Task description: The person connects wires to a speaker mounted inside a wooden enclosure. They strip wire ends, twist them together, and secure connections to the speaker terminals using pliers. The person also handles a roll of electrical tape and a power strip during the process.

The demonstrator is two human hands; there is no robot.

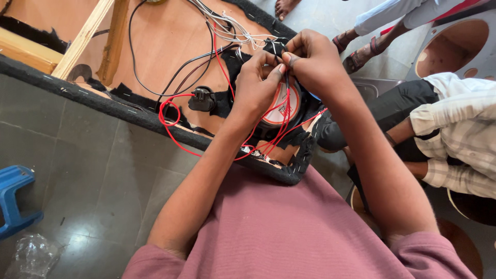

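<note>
Both hands, left hand [257,85] and right hand [310,59], pinched red wires [281,106] over speaker [281,106]; probably joining ends. Next needed steady twist.

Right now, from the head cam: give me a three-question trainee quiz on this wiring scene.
1. True or false: both hands pinch wires above the round speaker back.
2. Which colour wire loops left of the black socket? A red, B green, C yellow.
3. What blue thing stands on the floor at the left edge?

Key:
1. True: the left hand and right hand meet at the wires.
2. A, the red wire.
3. A blue plastic stool.
</note>
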